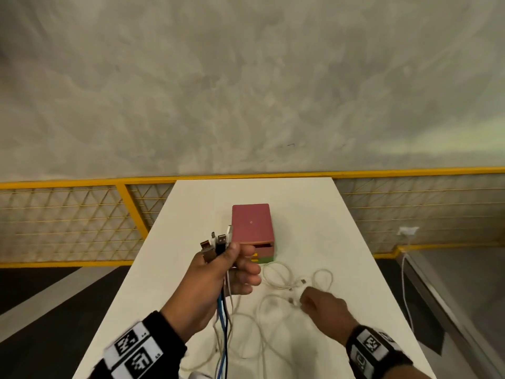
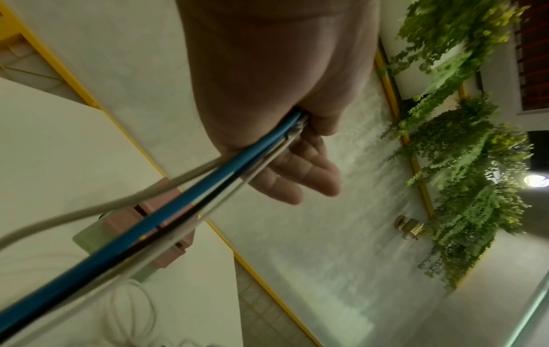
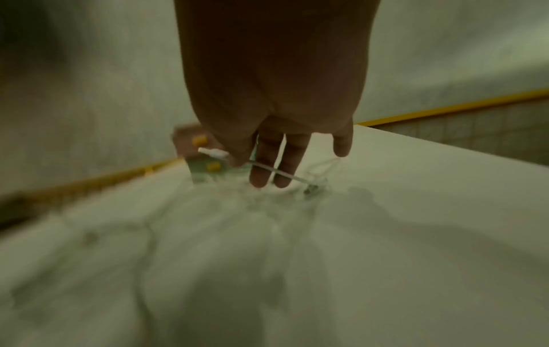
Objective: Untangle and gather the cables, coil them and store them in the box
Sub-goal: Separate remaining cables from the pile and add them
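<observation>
My left hand (image 1: pixel 218 265) is raised above the table and grips a bundle of cables, several USB plugs (image 1: pixel 216 242) sticking up from the fist. Blue, black and white cables (image 1: pixel 224 315) hang down from it; in the left wrist view the blue cable (image 2: pixel 208 194) runs out of the palm. My right hand (image 1: pixel 314 300) is low over the table and pinches a white cable end (image 3: pixel 214 152) between thumb and forefinger. Loose white cable loops (image 1: pixel 284 277) lie on the table. The pink box (image 1: pixel 252 224) stands behind them, its drawer slightly open.
The white table (image 1: pixel 328 228) is narrow, with its far edge just behind the box. A yellow mesh railing (image 1: pixel 68 222) runs behind and to both sides. Another white cable (image 1: pixel 404 283) hangs from a wall socket at the right, off the table.
</observation>
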Demonstrator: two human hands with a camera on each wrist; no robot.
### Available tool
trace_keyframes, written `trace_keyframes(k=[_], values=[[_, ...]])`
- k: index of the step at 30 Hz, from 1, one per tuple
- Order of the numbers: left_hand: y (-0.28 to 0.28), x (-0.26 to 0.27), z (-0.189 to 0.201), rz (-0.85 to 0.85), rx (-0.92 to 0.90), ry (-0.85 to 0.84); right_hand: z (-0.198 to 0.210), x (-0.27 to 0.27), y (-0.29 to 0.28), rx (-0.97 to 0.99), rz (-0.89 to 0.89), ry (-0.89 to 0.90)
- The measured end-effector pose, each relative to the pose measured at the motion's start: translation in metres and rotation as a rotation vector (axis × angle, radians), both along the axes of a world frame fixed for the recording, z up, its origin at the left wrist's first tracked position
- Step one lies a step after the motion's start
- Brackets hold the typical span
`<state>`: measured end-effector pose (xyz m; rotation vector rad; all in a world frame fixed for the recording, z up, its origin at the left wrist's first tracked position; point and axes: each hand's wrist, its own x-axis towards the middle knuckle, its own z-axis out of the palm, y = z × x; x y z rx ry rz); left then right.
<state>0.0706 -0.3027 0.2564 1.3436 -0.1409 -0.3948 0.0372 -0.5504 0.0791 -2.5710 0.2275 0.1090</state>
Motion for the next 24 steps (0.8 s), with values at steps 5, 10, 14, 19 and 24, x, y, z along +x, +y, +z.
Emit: trace_keyframes(k=[5,10,14,19,24], values=[[-0.019,-0.006,-0.018,-0.021,0.047,0.081,0.089,0.0,0.024,0.866,-0.348,-0.341],[-0.044,-0.017,-0.017,-0.072,0.028,0.194,0.151,-0.013,0.055,1.101,-0.355,-0.448],[-0.062,-0.026,-0.006,-0.065,-0.06,0.196,0.169,-0.03,0.078,1.061,-0.337,-0.472],[-0.068,-0.034,-0.003,-0.096,-0.12,0.169,0.174,-0.038,0.085,0.984,-0.338,-0.528],[-0.065,-0.036,-0.002,-0.122,-0.088,0.124,0.177,-0.044,0.08,0.848,-0.219,-0.5]])
